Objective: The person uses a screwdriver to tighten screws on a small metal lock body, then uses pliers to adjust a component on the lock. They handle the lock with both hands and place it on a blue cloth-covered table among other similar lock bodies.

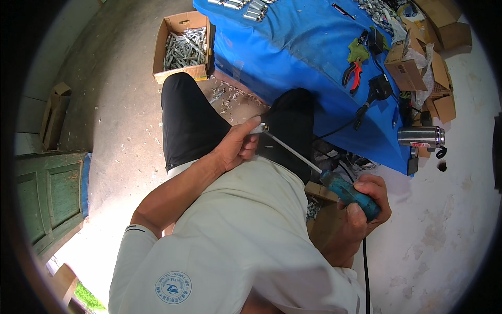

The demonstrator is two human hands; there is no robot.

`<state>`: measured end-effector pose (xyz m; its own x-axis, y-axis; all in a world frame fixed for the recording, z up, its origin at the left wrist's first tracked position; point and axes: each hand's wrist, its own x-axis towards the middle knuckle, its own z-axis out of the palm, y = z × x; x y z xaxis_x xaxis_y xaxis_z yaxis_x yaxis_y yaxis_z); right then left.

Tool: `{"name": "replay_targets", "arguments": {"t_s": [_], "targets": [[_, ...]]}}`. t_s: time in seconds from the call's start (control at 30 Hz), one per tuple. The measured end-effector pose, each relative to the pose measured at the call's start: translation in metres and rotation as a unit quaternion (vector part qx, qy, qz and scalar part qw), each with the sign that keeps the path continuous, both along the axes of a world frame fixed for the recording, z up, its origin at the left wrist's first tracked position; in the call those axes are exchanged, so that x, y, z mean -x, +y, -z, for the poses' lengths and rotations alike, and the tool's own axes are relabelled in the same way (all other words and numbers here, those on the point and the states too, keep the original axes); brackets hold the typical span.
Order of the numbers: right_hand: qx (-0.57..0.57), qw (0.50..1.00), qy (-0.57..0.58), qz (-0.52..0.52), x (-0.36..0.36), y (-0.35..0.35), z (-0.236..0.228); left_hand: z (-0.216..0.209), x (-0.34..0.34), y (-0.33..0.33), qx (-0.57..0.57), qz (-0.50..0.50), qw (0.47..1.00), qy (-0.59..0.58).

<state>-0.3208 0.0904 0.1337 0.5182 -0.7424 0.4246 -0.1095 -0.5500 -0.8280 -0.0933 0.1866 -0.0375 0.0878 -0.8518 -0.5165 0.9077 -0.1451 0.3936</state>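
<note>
My left hand is closed over my lap, pinching a small silvery metal part between thumb and fingers. The hand covers most of this part, and its exposed end shows a brassy spot. In my right hand is a teal electric screwdriver with a long thin steel shaft. The fingers wrap round the rear of its handle, and a black cord hangs below the hand. The shaft slants up to the left, its tip at the metal part; whether it touches a screw is too small to tell.
Ahead, a blue-covered table bears silvery metal pieces, red-handled pliers and black adapters. A cardboard box full of metal parts stands on the floor. A steel flask and open cartons are at the right.
</note>
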Motion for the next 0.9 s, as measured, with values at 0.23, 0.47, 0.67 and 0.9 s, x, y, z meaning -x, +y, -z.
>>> {"name": "replay_targets", "arguments": {"t_s": [0.23,0.47,0.67,0.9], "targets": [[0.017,1.000,0.006,-0.006,-0.001,-0.001,0.004,-0.001,0.000,0.000,-0.002,0.002,1.000,0.001],[0.023,1.000,0.019,0.008,-0.007,0.003,0.004,0.004,0.001,-0.002,0.008,0.010,1.000,-0.006],[0.031,0.999,0.034,0.021,-0.010,0.005,0.001,-0.003,0.006,-0.003,0.012,0.031,0.997,-0.071],[0.009,0.999,0.043,0.031,-0.014,0.003,-0.016,-0.004,0.009,-0.001,0.028,0.079,0.981,-0.178]]}}
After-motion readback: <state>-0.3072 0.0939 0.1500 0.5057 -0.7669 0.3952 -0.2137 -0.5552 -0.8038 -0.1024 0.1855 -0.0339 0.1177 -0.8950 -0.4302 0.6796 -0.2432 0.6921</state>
